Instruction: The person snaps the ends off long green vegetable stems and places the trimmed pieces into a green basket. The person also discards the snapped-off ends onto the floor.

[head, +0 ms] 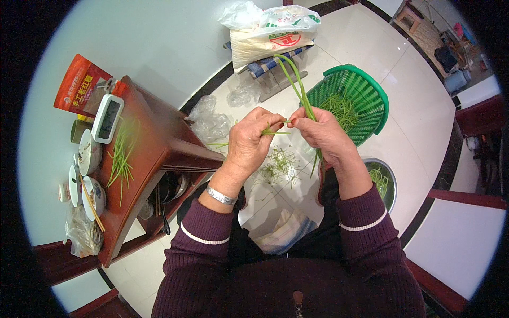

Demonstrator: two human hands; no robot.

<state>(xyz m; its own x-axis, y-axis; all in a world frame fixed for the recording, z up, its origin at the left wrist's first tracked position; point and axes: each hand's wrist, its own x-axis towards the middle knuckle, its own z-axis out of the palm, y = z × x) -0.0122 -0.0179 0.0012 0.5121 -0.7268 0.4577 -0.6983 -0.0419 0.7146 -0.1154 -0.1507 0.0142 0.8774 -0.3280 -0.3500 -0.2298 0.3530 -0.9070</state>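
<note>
Several long green stems (300, 85), which look like garlic scapes, stand up out of my right hand (324, 129), and their lower ends hang below it. My left hand (252, 137) grips a few shorter green stem pieces (276, 132). Thumb and fingers of both hands almost meet at one thin piece between them. Under the hands, thin curled trimmings (280, 163) lie scattered on the tiled floor. Beyond my right hand stands a green plastic basket (370, 103) with a heap of cut green stems (342, 111) in it.
On the left, a wooden cabinet (153, 131) holds more green stems (121, 155), bowls (94, 194), chopsticks (91, 202) and a digital clock (107, 118). A metal basin (391, 187) of greens sits by my right forearm. Clear plastic bags (210, 119) and a white sack (274, 37) on a stool lie ahead.
</note>
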